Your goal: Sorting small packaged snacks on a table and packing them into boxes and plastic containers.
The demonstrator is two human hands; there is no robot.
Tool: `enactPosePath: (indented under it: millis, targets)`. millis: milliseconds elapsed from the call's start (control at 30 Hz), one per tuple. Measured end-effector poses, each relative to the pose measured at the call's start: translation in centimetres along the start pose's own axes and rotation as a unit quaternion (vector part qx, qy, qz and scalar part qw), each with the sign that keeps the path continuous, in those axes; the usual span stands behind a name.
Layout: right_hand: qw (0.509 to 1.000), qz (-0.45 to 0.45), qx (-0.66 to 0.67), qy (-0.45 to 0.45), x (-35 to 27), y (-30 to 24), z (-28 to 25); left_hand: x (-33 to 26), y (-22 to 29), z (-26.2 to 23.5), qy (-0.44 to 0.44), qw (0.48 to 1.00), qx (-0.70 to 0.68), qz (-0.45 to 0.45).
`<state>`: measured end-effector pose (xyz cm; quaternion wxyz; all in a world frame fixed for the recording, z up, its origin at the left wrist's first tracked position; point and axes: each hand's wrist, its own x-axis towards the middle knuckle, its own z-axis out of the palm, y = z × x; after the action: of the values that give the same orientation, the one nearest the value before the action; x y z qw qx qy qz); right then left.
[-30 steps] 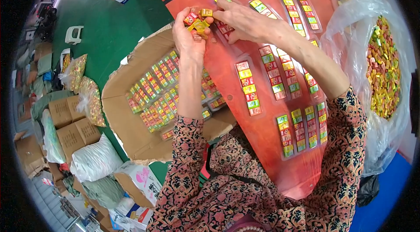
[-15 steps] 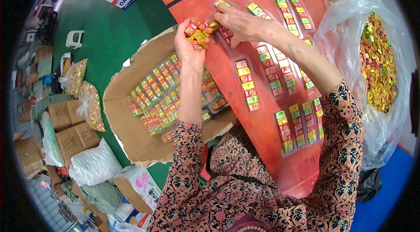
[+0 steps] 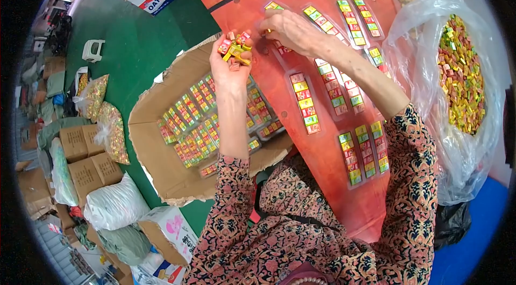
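Observation:
My left hand [image 3: 230,65] is turned palm up and cupped around a small heap of wrapped candies [image 3: 236,51] in red, yellow and pink. Just to its right, my right hand [image 3: 293,30] reaches over a narrow clear plastic tray [image 3: 273,5] on the red table. Its fingertips are pinched together at the tray, and what they hold, if anything, is too small to make out. The hand covers the tray's middle; candies show at its far end and below the fingers. Nearby lies another filled tray [image 3: 305,103] with a single row of candies.
Several more filled trays [image 3: 350,22] lie on the red table [image 3: 317,161]. On the right, a large clear bag [image 3: 424,65] holds loose candies [image 3: 461,81]. Below my left arm stands an open cardboard box [image 3: 148,140] with packed trays inside. Bags and cartons [image 3: 80,142] sit at the left.
My right hand has drawn back slightly left, fingertips now closer together. My left hand has lowered a little and moved left with the candies, slightly away from the right hand.

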<state>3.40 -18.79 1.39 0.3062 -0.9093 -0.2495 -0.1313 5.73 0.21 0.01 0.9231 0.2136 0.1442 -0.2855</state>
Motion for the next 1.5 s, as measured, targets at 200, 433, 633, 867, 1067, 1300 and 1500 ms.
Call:
enactPosePath:
  millis: [200, 433, 633, 867, 1067, 1300, 1500]
  targets:
    - [0.950, 0.213, 0.222, 0.055, -0.5, -1.1, -3.0, -2.6, 0.0, -0.4, -0.004, 0.991, -0.114, -0.074]
    - [0.632, 0.371, 0.671, 0.115, -4.6, -3.9, -5.3, -3.5, -1.8, 0.2, -0.034, 0.978, -0.154, -0.139]
    - [0.699, 0.367, 0.604, 0.105, -8.4, -6.2, -6.2, -4.6, -6.1, 4.0, -0.011, 0.987, -0.126, -0.098]
    - [0.803, 0.327, 0.447, 0.221, -9.9, -10.2, -4.8, -3.1, -10.2, 4.6, -0.008, 0.999, 0.034, 0.027]
    - [0.851, 0.298, 0.239, 0.360, -14.4, -10.6, -7.9, -4.2, -17.3, 9.5, -0.043, 0.998, 0.048, -0.013]
    - [0.924, 0.238, -0.069, 0.291, -18.1, -12.2, -11.9, -6.3, -21.6, 11.3, -0.145, 0.987, -0.030, -0.061]
    - [0.930, 0.248, -0.135, 0.235, -19.6, -13.4, -12.3, -7.3, -23.7, 11.5, -0.092, 0.984, -0.077, -0.132]
